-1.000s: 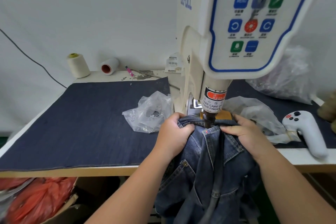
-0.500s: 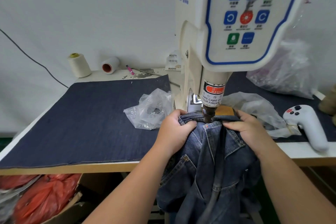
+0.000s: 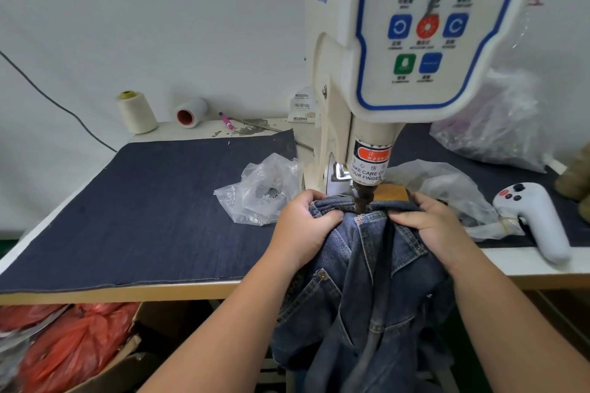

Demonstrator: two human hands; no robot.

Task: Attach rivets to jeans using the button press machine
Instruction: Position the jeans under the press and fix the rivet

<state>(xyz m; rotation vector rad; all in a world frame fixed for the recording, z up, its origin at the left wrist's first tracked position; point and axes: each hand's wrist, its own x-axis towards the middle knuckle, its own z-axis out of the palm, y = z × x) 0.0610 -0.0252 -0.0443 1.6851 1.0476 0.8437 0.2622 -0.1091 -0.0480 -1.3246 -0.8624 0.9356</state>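
At centre frame, my left hand [image 3: 301,226] and right hand [image 3: 437,228] each grip the jeans [image 3: 367,281], holding the waistband under the press punch [image 3: 362,199]. One rivet [image 3: 321,274] shows at the lower pocket corner (others unverifiable); this waistband spot appears pending.

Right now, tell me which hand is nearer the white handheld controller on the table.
Right. The right hand grips the jeans just left of the white handheld controller; the left hand grips them on the punch's far side.
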